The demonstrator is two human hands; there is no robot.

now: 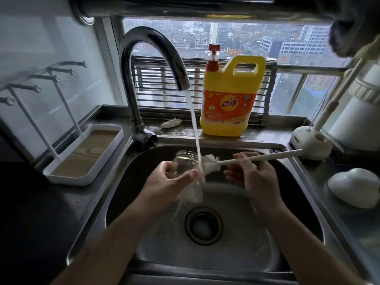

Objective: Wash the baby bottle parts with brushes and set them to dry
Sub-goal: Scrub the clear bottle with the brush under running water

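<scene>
Two hands over the sink [287, 202], under the running tap [156, 50]: left hand [174, 177] curled round the clear bottle [186, 161], right hand [253, 173] pinching the white brush [209, 161] by its handle, bristles outside, just right of the bottle. Likely best: angle mouth toward brush, push in, twist. Far yellow detergent jug [230, 103] reads 奇强, KEON.

Left hand [172, 178] grips bottle [185, 159]; right hand [254, 175] pinches brush handle [271, 156]; both forearms extended forward.

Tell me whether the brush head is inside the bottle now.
No, the head of the brush lies outside the bottle, beside it under the water stream, while the left hand grips the bottle.
</scene>
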